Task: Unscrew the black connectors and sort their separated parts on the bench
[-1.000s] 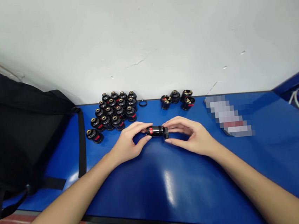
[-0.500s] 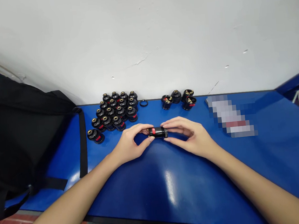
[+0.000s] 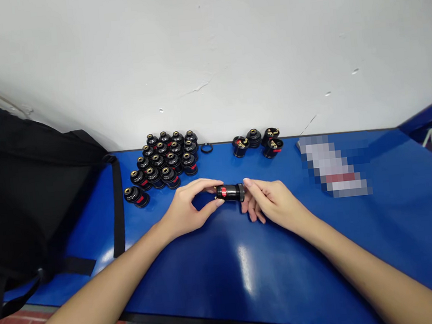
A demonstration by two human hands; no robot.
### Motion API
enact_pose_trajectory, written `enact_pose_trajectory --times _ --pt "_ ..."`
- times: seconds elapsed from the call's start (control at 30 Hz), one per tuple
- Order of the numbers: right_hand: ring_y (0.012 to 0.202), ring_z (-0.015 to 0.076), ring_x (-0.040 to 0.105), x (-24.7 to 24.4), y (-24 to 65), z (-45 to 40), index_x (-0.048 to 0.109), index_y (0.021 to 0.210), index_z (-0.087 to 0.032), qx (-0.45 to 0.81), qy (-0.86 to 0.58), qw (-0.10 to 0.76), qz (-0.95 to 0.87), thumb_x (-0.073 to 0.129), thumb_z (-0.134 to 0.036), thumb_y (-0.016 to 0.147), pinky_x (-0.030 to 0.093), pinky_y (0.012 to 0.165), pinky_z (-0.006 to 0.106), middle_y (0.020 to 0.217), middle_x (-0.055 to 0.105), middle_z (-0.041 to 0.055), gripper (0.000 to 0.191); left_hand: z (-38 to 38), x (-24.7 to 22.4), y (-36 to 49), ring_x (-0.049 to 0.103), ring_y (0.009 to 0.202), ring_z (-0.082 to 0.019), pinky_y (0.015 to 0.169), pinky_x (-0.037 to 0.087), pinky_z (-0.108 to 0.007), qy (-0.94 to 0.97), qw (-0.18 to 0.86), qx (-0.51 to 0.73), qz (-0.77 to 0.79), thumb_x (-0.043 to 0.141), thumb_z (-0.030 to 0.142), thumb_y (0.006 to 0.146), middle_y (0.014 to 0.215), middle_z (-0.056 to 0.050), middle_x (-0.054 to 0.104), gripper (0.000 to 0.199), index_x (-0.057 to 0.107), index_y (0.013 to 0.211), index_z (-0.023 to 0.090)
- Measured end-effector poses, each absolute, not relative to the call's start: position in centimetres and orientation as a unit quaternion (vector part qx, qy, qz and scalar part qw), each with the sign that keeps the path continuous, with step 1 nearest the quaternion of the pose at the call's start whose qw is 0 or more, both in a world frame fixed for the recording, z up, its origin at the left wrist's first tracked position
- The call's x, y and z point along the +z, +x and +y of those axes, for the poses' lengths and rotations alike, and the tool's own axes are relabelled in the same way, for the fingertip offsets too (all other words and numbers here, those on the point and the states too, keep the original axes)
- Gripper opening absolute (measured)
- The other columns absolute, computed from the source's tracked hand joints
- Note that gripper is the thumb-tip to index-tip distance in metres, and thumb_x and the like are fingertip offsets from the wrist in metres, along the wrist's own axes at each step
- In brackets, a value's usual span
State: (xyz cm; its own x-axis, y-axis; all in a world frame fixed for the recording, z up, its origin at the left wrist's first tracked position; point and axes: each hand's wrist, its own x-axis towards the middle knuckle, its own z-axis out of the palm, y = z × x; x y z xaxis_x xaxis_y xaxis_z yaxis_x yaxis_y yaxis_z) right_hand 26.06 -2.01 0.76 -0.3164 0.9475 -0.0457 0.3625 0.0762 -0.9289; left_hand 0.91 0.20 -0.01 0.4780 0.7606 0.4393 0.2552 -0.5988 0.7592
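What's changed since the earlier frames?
Right hand rolled over: thumb went from below the black cylinder's collar end to above it, fingers from above to below. Whether it still touches is unclear. Unchanged: left hand's pinch, grouped black parts, loose ring.

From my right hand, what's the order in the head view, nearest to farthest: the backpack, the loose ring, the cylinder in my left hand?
1. Cylinder, in your left hand, beside your right hand.
2. Loose ring, farther back by the wall.
3. Backpack, far left.
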Motion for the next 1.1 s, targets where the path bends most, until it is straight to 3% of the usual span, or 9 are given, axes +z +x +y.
enact_pose_trajectory --times 0.1,0.17,0.27,0.37,0.53,0.7,0.83,0.93,1.1 --pt "0.041 0.0137 0.060 0.9 26.6 -2.0 0.070 0.077 -0.022 0.423 -0.493 0.303 -0.697 0.032 -0.062 0.112 0.054 0.049 0.030 0.054 0.068 0.0010 0.065 0.3 -0.2 0.9 0.078 0.101 -0.019 0.099 0.065 -0.037 0.781 0.337 0.413 0.326 0.077 0.025 0.095 0.116 -0.008 0.080 0.034 0.071 0.128 0.020" --pt "0.051 0.0163 0.067 1.1 26.9 -2.0 0.074 0.099 -0.022 0.384 -0.488 0.328 -0.712 0.049 -0.059 0.108 0.061 0.056 0.033 0.069 0.075 0.0024 0.046 0.3 -0.4 0.8 0.078 0.101 -0.019 0.099 0.065 -0.037 0.771 0.350 0.419 0.327 0.077 0.026 0.095 0.116 -0.008 0.080 0.035 0.070 0.128 0.020" --pt "0.098 0.0258 0.080 1.1 27.1 -2.0 0.063 0.138 -0.025 0.362 -0.436 0.397 -0.723 0.082 -0.046 0.090 0.070 0.085 0.042 0.122 0.077 0.0101 0.056 0.3 -0.6 0.8 0.079 0.102 -0.020 0.100 0.065 -0.037 0.767 0.354 0.422 0.329 0.076 0.026 0.095 0.115 -0.008 0.080 0.035 0.070 0.129 0.020" --pt "0.127 0.0285 0.072 1.0 27.0 -1.9 0.066 0.136 -0.027 0.393 -0.377 0.414 -0.729 0.081 -0.034 0.092 0.061 0.112 0.048 0.141 0.069 0.0097 0.047 0.3 -0.7 0.7 0.079 0.101 -0.019 0.099 0.065 -0.035 0.774 0.344 0.418 0.327 0.076 0.026 0.096 0.114 -0.008 0.080 0.034 0.070 0.128 0.020" --pt "0.081 0.0217 0.081 0.9 26.4 -2.0 0.065 0.129 -0.022 0.434 -0.433 0.386 -0.690 0.072 -0.044 0.099 0.071 0.081 0.039 0.101 0.082 0.0077 0.038 0.3 -0.6 0.7 0.078 0.100 -0.018 0.097 0.064 -0.033 0.781 0.337 0.415 0.323 0.077 0.026 0.095 0.113 -0.008 0.080 0.034 0.071 0.127 0.019" --pt "0.047 0.0167 0.069 0.8 25.8 -2.3 0.060 0.119 -0.020 0.512 -0.477 0.329 -0.634 0.041 -0.059 0.111 0.057 0.043 0.028 0.069 0.075 0.0023 0.045 0.3 -0.5 0.8 0.078 0.101 -0.019 0.097 0.064 -0.033 0.783 0.348 0.401 0.322 0.078 0.025 0.093 0.114 -0.008 0.080 0.034 0.072 0.126 0.018" --pt "0.083 0.0212 0.079 0.7 26.3 -2.0 0.059 0.138 -0.022 0.400 -0.460 0.398 -0.686 0.067 -0.051 0.101 0.070 0.078 0.037 0.102 0.078 0.0088 0.048 0.5 -0.8 0.8 0.079 0.101 -0.020 0.099 0.065 -0.035 0.763 0.366 0.420 0.327 0.078 0.026 0.094 0.114 -0.009 0.081 0.035 0.071 0.127 0.018" --pt "0.124 0.0274 0.072 0.6 27.0 -1.6 0.066 0.133 -0.024 0.386 -0.389 0.423 -0.722 0.083 -0.038 0.090 0.061 0.111 0.045 0.137 0.069 0.0120 0.048 0.6 -1.0 0.8 0.079 0.100 -0.019 0.098 0.065 -0.034 0.761 0.367 0.421 0.329 0.077 0.026 0.094 0.112 -0.009 0.081 0.034 0.071 0.127 0.018" --pt "0.093 0.0219 0.082 0.7 26.9 -1.6 0.065 0.129 -0.022 0.433 -0.418 0.389 -0.697 0.076 -0.040 0.097 0.069 0.094 0.039 0.108 0.081 0.0080 0.038 0.6 -0.8 0.8 0.079 0.100 -0.019 0.098 0.064 -0.033 0.774 0.353 0.413 0.327 0.079 0.025 0.093 0.114 -0.008 0.080 0.034 0.072 0.126 0.018"
